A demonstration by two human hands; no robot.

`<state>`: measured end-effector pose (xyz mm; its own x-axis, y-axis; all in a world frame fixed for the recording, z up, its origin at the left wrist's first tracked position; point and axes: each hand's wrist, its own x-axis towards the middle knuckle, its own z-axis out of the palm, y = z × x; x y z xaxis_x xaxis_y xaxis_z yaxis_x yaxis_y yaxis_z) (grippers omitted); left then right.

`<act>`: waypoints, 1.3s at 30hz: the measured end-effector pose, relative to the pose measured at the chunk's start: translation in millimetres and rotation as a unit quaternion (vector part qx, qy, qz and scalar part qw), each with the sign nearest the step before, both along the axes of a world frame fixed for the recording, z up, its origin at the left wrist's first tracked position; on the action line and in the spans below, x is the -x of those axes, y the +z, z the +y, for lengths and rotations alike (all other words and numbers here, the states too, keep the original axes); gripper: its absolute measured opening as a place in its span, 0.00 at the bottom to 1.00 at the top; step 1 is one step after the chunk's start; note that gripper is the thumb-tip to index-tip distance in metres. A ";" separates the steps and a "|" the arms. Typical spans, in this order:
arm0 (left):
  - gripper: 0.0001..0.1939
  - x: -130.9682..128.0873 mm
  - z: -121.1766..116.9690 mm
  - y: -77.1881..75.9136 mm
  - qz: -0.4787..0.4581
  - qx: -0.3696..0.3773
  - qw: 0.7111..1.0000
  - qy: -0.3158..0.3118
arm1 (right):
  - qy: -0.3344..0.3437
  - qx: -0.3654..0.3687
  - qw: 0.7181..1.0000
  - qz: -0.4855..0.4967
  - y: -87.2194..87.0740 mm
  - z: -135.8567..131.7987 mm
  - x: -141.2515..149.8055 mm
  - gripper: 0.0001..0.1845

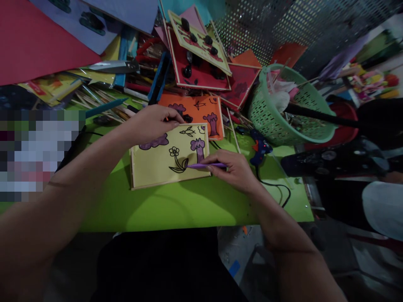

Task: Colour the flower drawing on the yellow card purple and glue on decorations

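A yellow drawing card [151, 167] with thin wooden strips along its edges lies on the green table. Drawn on it in black are a flower, a bird, a cloud and a tree, the last two coloured purple. My right hand [231, 167] is closed around a purple marker [217, 165], whose tip touches the flower's right leaf. Along the card's top edge rests my left hand [154, 123], its fingers bent over the wooden strip and holding it. Behind the card, partly covered, is an orange drawing card [201, 111] with similar pictures.
A glue gun [260, 147] and its black cord lie to the right, below a green basket [258, 100]. At the back are framed pictures with black stones [201, 42], scissors or a knife [115, 66], and wooden sticks [94, 98]. The green table's [189, 209] front edge is near me.
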<state>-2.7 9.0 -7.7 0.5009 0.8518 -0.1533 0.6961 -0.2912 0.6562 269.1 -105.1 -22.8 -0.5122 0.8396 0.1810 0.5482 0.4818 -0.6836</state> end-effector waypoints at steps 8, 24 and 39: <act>0.21 -1.4 -1.0 0.9 0.003 -0.007 1.000 0.001 | -0.008 -0.010 1.000 0.000 -3.8 1.0 -3.1 0.07; 0.21 -2.2 -1.3 2.5 0.003 0.005 1.000 0.010 | -0.009 -0.009 1.000 0.005 -5.2 1.6 -2.7 0.08; 0.21 -1.3 -1.9 1.8 -0.003 0.005 1.000 0.003 | -0.039 -0.031 0.999 0.015 -2.0 1.4 -1.5 0.08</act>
